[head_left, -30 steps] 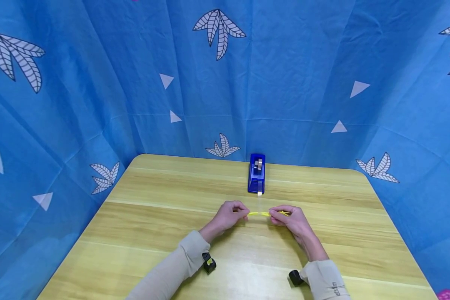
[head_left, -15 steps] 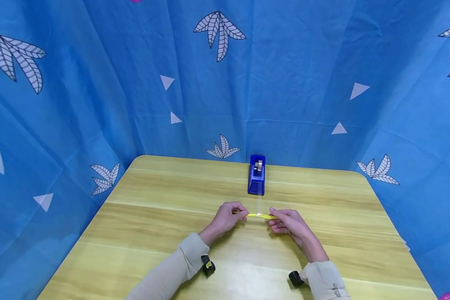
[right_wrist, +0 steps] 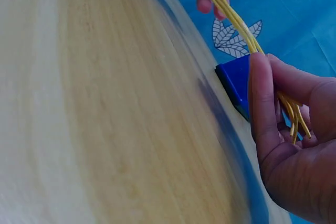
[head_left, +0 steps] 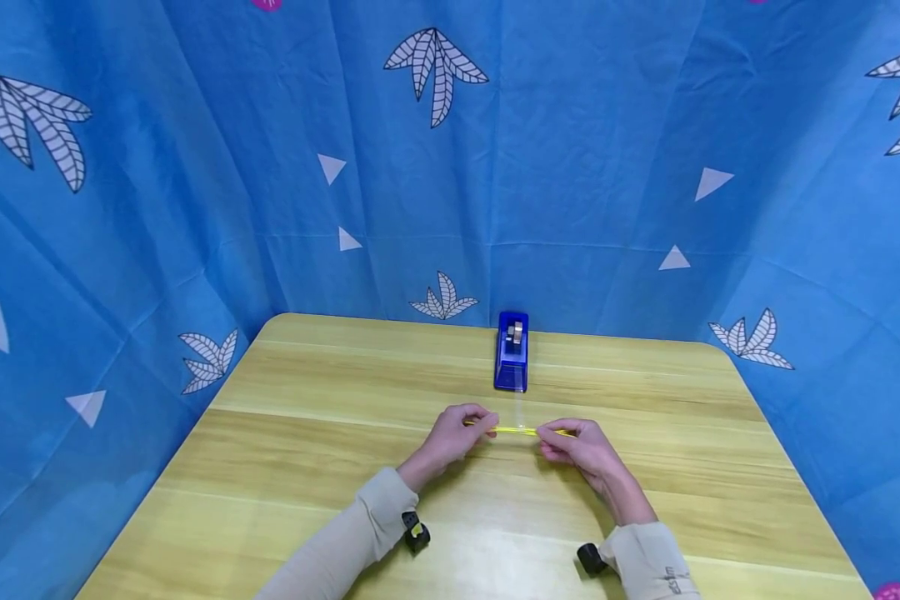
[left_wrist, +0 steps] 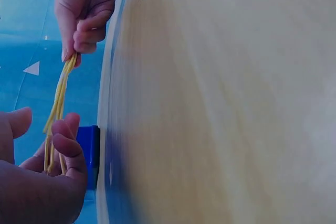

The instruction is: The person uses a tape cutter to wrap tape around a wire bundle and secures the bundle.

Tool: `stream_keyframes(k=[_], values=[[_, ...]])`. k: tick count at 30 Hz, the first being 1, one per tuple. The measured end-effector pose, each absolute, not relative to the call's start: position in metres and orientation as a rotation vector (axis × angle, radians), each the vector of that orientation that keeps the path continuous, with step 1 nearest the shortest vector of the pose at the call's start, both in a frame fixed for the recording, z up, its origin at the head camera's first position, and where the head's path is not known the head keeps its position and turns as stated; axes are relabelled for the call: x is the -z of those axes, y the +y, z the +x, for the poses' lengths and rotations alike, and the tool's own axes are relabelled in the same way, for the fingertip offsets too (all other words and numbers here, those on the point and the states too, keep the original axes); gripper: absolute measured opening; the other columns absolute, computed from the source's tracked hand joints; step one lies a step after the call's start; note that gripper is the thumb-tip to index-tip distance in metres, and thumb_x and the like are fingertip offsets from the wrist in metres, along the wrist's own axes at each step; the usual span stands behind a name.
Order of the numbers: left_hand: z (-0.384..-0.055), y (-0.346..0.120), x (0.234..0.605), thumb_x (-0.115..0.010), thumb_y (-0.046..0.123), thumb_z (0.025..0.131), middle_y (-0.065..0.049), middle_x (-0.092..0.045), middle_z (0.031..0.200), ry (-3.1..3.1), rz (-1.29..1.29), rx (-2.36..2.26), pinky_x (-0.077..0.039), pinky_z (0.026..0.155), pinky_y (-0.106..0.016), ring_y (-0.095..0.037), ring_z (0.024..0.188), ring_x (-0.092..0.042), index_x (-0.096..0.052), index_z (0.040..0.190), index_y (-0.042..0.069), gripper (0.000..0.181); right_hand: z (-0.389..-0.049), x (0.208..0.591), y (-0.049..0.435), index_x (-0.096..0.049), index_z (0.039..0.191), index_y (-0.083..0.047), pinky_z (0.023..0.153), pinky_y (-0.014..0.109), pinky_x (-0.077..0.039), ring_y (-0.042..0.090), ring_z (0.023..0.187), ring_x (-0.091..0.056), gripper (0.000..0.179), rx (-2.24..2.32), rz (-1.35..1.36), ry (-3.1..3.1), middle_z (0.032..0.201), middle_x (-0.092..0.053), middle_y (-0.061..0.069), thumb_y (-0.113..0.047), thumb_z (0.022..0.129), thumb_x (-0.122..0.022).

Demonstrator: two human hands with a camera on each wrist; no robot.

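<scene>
A bundle of thin yellow strands (head_left: 516, 431) stretches between the two hands above the table. Its left part lies in the curled fingers of my left hand (head_left: 461, 432); in the left wrist view that thumb (left_wrist: 20, 123) stands apart from the fingertips. My right hand (head_left: 579, 446) pinches the other part between thumb and fingers, and loose strand ends (right_wrist: 295, 116) stick out behind the grip. A strip of clear tape (head_left: 519, 408) runs from the blue tape dispenser (head_left: 512, 350) toward me and meets the bundle between the hands.
The dispenser stands at the far edge of the wood-grain table (head_left: 330, 375). Behind and at both sides hangs a blue patterned curtain (head_left: 570, 150). Black wrist cameras are strapped at the left cuff (head_left: 416, 533) and right cuff (head_left: 591, 558).
Half a second ago the right fingers were loosened with the thumb raised; now they pinch the bundle again. The bright spot near the dispenser on the tape has gone from there. The left hand barely moved.
</scene>
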State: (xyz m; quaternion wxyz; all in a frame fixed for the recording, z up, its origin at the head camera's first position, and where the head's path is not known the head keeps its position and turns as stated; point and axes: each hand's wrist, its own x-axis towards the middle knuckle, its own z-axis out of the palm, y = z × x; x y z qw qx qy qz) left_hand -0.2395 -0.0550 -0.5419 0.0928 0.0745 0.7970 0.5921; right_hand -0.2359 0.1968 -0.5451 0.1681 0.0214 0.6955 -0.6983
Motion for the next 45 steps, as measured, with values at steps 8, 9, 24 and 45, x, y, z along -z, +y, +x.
stream_keyframes(k=[8, 9, 24, 45], values=[[-0.2409, -0.0544, 0.544, -0.069, 0.023, 0.101, -0.006, -0.077, 0.091, 2.349, 0.201, -1.758, -0.053, 0.068, -0.024, -0.014, 0.078, -0.065, -0.076, 0.103, 0.006, 0.018, -0.2361, 0.5448, 0.1961, -0.067, 0.12, 0.013, 0.078, 0.027, -0.063, 0.014, 0.08, -0.076, 0.027, 2.029, 0.054, 1.988, 0.093, -0.078, 0.012, -0.001, 0.097, -0.069], [-0.241, -0.0544, 0.5439, -0.07, 0.021, 0.1, -0.006, -0.077, 0.091, 2.352, 0.211, -1.758, -0.055, 0.07, -0.025, -0.014, 0.08, -0.065, -0.076, 0.102, 0.006, 0.016, -0.2363, 0.5447, 0.1959, -0.068, 0.12, 0.013, 0.078, 0.026, -0.063, 0.014, 0.08, -0.075, 0.027, 2.03, 0.06, 1.991, 0.093, -0.078, 0.012, -0.001, 0.097, -0.07], [-0.2421, -0.057, 0.5431, -0.07, 0.013, 0.099, -0.004, -0.074, 0.09, 2.351, 0.258, -1.796, -0.053, 0.074, -0.025, -0.014, 0.088, -0.064, -0.075, 0.099, 0.005, 0.009, -0.2384, 0.5455, 0.1958, -0.055, 0.135, 0.009, 0.072, 0.025, -0.062, 0.013, 0.075, -0.07, 0.057, 1.953, 0.118, 1.969, 0.094, -0.072, 0.007, -0.037, 0.103, -0.064], [-0.247, -0.0565, 0.5438, -0.069, 0.028, 0.101, -0.001, -0.074, 0.105, 2.436, 0.222, -1.693, -0.055, 0.077, -0.026, -0.012, 0.087, -0.065, -0.076, 0.108, 0.012, 0.019, -0.2409, 0.5468, 0.1983, -0.072, 0.115, 0.004, 0.075, 0.022, -0.061, 0.009, 0.076, -0.067, 0.022, 2.011, 0.062, 1.952, 0.087, -0.072, 0.003, -0.013, 0.101, -0.068]])
